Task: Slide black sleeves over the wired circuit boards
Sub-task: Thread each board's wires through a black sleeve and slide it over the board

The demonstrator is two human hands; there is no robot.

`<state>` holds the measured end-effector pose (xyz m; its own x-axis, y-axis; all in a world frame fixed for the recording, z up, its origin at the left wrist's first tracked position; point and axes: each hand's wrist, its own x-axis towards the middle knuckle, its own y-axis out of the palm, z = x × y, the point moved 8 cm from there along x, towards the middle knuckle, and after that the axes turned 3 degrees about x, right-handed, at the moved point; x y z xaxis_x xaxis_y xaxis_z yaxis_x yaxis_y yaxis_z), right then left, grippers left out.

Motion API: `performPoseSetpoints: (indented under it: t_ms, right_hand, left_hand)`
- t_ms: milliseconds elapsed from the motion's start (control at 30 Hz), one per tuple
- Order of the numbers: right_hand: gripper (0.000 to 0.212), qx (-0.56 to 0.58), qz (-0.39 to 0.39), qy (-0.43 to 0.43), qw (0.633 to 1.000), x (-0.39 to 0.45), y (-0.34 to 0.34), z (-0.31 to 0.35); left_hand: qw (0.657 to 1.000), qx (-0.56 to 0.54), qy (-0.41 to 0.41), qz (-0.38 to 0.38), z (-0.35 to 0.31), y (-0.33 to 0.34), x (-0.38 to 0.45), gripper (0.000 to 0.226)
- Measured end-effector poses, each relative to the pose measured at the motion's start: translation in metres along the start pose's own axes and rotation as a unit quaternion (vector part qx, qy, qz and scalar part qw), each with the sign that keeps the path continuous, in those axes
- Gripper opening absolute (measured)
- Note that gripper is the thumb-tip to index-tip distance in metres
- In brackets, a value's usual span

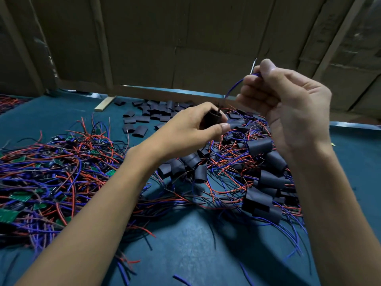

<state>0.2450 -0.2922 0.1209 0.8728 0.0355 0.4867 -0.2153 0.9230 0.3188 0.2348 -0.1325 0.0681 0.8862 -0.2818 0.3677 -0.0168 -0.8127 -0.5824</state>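
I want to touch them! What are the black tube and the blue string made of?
The black sleeve in the left hand looks like matte, soft plastic tubing; it shows no shine. The blue wire pinched by the right hand looks plastic-coated, bending in a smooth curve.

two bare forearms, left hand (191, 129), right hand (288, 108), no sleeves

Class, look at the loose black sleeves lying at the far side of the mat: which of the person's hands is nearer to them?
Left. The left hand hovers just right of the loose sleeves; the right hand is raised farther right.
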Motion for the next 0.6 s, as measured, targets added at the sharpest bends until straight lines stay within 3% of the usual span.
performPoseSetpoints:
  t_ms: [267, 400, 600]
  right_hand:
    - [0.015, 0.055, 0.042, 0.039, 0.997, 0.001, 0.010, 0.000]
    - [0.016, 0.110, 0.051, 0.072, 0.990, 0.003, 0.010, 0.001]
    - [0.018, 0.143, 0.051, 0.100, 0.983, 0.004, 0.010, 0.004]
  left_hand:
    - [0.969, -0.230, -0.013, 0.091, -0.011, 0.019, -0.004, 0.017]
    - [0.925, -0.359, -0.020, 0.124, -0.018, 0.023, -0.007, 0.022]
    - [0.912, -0.381, -0.015, 0.154, -0.021, 0.021, -0.008, 0.026]
